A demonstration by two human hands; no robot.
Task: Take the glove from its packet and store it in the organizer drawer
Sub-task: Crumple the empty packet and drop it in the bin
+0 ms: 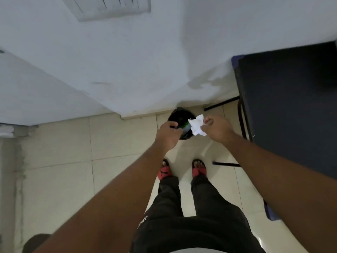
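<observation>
while both bare arms reach forward and down over the tiled floor [60, 157], the left hand [168, 131] and the right hand [218, 128] meet above a round black bin [177, 113] that stands on the floor by the foot of the white wall [109, 61]. the right hand's fingers [207, 123] are pinched together on a crumpled white item [197, 126], which sticks out to the left of the fingertips and hangs over the bin's rim; whether it is the glove itself or paper i cannot tell. the left hand's fingers [175, 126] are curled nearly closed around a small dark item with a green edge [187, 127], likely the packet, though it is too blurred to be sure. the white item and the dark one sit just beside each other, and i cannot tell if they touch. to the right stands a dark tabletop [291, 106] with a blue edge, carried on thin black legs [221, 103]; both hands are clear of it. below the hands, two feet in red-and-black sandals [165, 170] stand on the tiles near the bin, under dark trousers [191, 216]. high on the wall, a pale vent-like panel [109, 6] is blurred.
</observation>
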